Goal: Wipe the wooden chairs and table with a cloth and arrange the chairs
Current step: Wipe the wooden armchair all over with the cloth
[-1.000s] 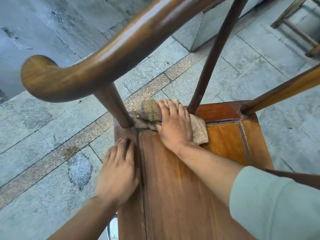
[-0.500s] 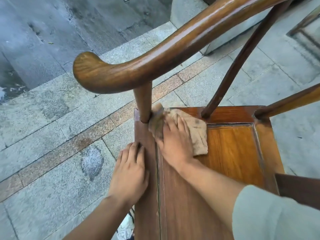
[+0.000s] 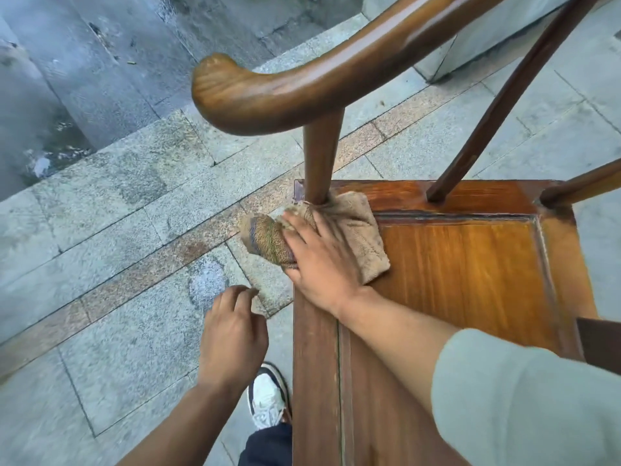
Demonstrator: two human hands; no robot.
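A wooden chair [image 3: 463, 264] with a curved armrest [image 3: 302, 82] fills the right half of the view. A tan cloth [image 3: 359, 227] lies on the seat's front left corner, bunched against the base of the armrest post [image 3: 319, 163], with a striped end hanging over the seat's edge. My right hand [image 3: 319, 260] presses flat on the cloth, fingers fairly straight. My left hand [image 3: 232, 334] hovers over the paving left of the seat, fingers loosely curled, holding nothing.
Grey stone paving with a reddish band [image 3: 141, 274] runs left of the chair. A wet, darker step [image 3: 84, 79] drops away at the upper left. My shoe [image 3: 267, 398] stands beside the seat's left edge. Two slanted spindles [image 3: 504, 95] rise from the seat's back.
My left hand has lifted off the seat's left rail and moved out over the paving. My right hand has pushed the cloth around the post's base, its end now over the edge.
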